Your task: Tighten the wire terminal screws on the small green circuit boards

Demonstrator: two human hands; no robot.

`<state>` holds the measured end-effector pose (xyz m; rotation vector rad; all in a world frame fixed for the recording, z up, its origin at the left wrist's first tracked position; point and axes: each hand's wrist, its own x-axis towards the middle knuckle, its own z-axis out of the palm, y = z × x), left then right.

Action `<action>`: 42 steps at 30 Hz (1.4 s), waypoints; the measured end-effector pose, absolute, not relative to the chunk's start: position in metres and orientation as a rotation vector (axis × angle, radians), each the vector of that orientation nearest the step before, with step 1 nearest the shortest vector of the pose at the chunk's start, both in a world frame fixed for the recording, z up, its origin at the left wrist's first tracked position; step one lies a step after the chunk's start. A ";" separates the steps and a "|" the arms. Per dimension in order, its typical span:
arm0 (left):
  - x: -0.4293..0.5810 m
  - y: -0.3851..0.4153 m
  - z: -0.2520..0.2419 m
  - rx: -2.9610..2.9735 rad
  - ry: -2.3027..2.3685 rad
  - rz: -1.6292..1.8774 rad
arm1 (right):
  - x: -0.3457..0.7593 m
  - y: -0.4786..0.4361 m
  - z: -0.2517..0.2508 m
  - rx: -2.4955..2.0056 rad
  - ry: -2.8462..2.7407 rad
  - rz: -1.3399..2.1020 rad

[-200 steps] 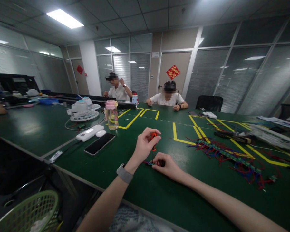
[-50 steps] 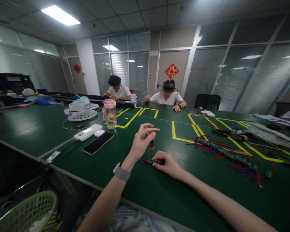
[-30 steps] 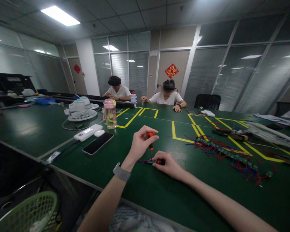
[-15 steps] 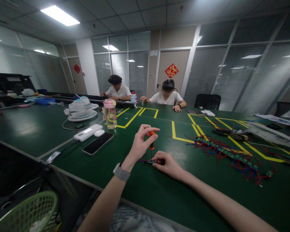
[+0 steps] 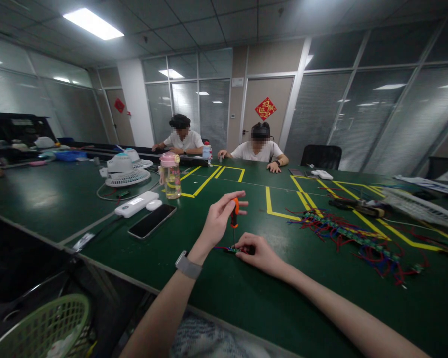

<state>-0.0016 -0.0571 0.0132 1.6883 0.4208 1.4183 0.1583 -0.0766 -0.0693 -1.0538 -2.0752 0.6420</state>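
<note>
My left hand (image 5: pixel 221 219) grips an orange-and-black screwdriver (image 5: pixel 235 216) at its handle between thumb and fingers, some fingers stretched out past it. The screwdriver stands upright, its thin shaft pointing down at a small green circuit board (image 5: pixel 231 249) on the table. Thumb and fingertips of my right hand (image 5: pixel 257 251) pinch the board's right end and partly cover it. Thin coloured wires leave the board on its left side. Whether the tip sits in a screw is too small to tell.
The green table (image 5: pixel 205 293) bears a phone (image 5: pixel 152 221), a white power strip (image 5: pixel 136 204), a pink-lidded bottle (image 5: pixel 170 176) and white fans (image 5: pixel 127 171) on the left. Several wired circuit boards (image 5: pixel 349 233) lie in a row at right. Two people sit across; a green basket (image 5: pixel 41 328) stands below.
The fingers of my left hand have shifted around the screwdriver handle, with more of them now extended beyond it. The right hand and the board have stayed in place.
</note>
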 end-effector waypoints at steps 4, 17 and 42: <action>0.000 -0.057 0.012 1.684 0.494 1.397 | 0.158 -0.076 -0.070 -1.058 -2.081 0.646; -0.001 -0.058 0.013 1.674 0.519 1.431 | 0.158 -0.078 -0.067 -1.068 -2.078 0.660; 0.000 -0.057 0.012 1.544 0.377 1.357 | 0.158 -0.078 -0.067 -1.057 -2.078 0.657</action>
